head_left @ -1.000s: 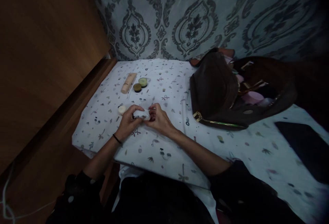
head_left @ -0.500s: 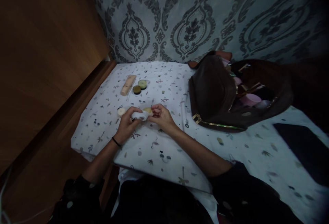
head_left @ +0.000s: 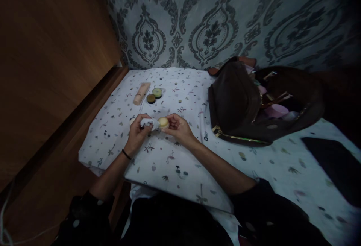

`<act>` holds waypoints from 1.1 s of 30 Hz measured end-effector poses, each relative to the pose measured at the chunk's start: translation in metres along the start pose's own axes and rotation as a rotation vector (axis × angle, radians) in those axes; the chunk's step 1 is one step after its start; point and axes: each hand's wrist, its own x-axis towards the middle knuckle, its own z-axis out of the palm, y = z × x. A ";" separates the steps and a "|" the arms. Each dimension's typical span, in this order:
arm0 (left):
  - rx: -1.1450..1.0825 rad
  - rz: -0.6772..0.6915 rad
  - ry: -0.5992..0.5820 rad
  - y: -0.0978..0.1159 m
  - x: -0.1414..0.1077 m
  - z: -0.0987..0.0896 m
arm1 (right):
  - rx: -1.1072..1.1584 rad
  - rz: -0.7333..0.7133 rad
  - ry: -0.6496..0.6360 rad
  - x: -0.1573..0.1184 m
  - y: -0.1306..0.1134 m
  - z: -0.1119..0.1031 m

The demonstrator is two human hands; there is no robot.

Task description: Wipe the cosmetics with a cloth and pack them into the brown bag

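A crumpled white cloth or tissue (head_left: pixel 149 123) is bunched in my left hand (head_left: pixel 137 133), whose fingers are closed around it. My right hand (head_left: pixel 178 128) pinches a small round jar (head_left: pixel 163 122) with a pale yellow top, just right of the cloth. Both hands are close together above the patterned white sheet (head_left: pixel 166 180). Beyond them lie a beige squeeze tube (head_left: pixel 141 93), a small dark-sided pot with a brownish top (head_left: pixel 150 98) and a pot with a pale green top (head_left: pixel 157 93). A whitish round piece behind my left hand is mostly hidden.
On the right stands an open dark brown bag (head_left: pixel 237 99) with cosmetics inside, including a pink round item (head_left: pixel 276 110). A dark flat object (head_left: pixel 332 167) lies at the far right. A wooden panel (head_left: pixel 56 43) rises on the left, and patterned wallpaper (head_left: pixel 183 20) is behind.
My left hand has drawn the cloth slightly left, away from the yellow-topped jar. More of the jar shows now in my right hand. The whitish round piece has become mostly covered by my left hand.
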 end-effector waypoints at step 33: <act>-0.006 -0.010 0.041 0.007 -0.001 0.003 | 0.199 0.077 0.035 -0.004 -0.005 0.005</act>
